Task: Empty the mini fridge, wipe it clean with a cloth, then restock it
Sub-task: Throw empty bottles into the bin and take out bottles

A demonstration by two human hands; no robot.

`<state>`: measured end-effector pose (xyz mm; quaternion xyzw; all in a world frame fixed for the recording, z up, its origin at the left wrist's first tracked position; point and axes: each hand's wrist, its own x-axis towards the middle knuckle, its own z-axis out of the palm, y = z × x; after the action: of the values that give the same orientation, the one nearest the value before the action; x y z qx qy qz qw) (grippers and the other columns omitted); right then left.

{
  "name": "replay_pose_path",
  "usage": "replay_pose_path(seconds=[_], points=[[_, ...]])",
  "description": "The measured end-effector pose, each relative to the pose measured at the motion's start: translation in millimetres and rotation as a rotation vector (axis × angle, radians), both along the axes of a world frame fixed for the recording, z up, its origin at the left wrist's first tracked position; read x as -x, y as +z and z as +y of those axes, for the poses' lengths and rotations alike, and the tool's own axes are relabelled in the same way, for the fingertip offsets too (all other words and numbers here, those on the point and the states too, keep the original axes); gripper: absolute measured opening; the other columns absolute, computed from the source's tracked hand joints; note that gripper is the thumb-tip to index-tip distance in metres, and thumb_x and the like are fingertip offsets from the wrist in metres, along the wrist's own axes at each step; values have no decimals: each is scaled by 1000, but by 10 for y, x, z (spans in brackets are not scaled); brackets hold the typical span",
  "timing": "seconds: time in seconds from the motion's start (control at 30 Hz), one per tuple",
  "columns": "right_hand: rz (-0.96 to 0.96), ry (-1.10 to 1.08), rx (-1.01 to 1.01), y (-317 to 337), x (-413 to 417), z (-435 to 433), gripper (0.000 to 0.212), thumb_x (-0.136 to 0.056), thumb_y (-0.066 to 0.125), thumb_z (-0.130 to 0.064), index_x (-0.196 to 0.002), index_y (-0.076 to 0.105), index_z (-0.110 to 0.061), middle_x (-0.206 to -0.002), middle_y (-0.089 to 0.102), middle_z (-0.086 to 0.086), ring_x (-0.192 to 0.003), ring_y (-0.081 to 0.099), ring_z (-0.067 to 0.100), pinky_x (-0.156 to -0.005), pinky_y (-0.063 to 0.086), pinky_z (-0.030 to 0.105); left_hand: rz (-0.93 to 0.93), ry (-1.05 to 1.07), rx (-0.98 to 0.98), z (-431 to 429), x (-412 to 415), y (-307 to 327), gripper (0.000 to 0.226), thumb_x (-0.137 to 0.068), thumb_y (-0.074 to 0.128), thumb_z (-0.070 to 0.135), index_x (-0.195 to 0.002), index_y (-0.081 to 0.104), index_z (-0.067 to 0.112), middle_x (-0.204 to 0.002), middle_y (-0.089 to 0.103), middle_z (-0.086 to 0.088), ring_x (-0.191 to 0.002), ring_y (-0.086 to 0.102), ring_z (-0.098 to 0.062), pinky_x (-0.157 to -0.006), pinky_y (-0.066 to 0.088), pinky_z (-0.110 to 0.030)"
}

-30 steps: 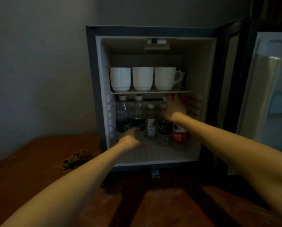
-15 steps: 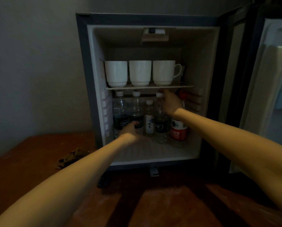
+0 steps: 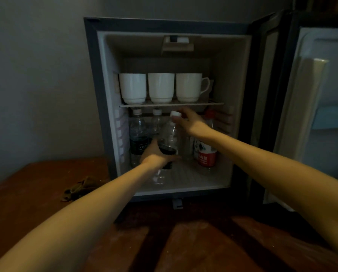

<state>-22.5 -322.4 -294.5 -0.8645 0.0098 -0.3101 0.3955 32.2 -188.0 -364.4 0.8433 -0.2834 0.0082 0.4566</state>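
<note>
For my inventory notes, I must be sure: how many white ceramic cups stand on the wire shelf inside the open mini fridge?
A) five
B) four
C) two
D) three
D: three white ceramic cups stand side by side on the wire shelf of the open mini fridge.

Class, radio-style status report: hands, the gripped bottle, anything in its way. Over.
Left hand grips dark-label bottle mid-body. Right hand pinches its neck below white cap. Wire shelf just above cap; red-label bottle close beside.
</note>
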Motion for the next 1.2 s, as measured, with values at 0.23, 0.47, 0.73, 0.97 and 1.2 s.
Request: replay_pose_path(seconds=[0.23, 0.47, 0.73, 0.97, 1.2], points=[[-4, 86, -79, 56, 69, 28, 32, -98, 55, -22, -128, 51, -13, -110, 60, 3, -88, 62, 11, -62, 50, 13, 0, 32, 95, 65, 16, -38, 81, -65, 87, 38, -133, 47, 17, -128, 58, 1, -115, 56, -22, -95, 48, -36], [-215, -273, 135, -26, 155, -246, 23, -98, 53, -22, -116, 64, -13, -112, 67, 5, -99, 61, 17, -81, 49, 30, 113, 20, 223, 141, -55, -231, 66, -62, 87, 41, -115, 57, 18, -113, 60, 12, -107, 56, -9, -92, 45, -29], [-185, -491, 339, -68, 83, -538, 28, -95, 52, -13, -121, 62, -10, -127, 57, 14, -114, 54, 30, -91, 46, 36, 135, 36, 377, 172, -130, -412, 76, -68, 87, 25, -131, 45, 13, -126, 56, -2, -111, 52, -16, -89, 41, -26], [-207, -527, 358, -213, 65, -566, 31, -90, 56, -7, -121, 60, -1, -129, 53, 20, -119, 48, 37, -97, 41, 40, 89, 13, 403, 224, -136, -471, 77, -67, 87, 27, -133, 47, 15, -123, 59, 2, -113, 55, -16, -95, 46, -31], [-371, -545, 216, -254, 67, -445, 27, -81, 61, 0, -108, 64, -1, -123, 51, 22, -117, 46, 38, -93, 36, 29, 94, 14, 411, 318, -124, -542, 75, -67, 86, 26, -132, 51, 15, -127, 61, -1, -118, 56, -18, -99, 46, -33]])
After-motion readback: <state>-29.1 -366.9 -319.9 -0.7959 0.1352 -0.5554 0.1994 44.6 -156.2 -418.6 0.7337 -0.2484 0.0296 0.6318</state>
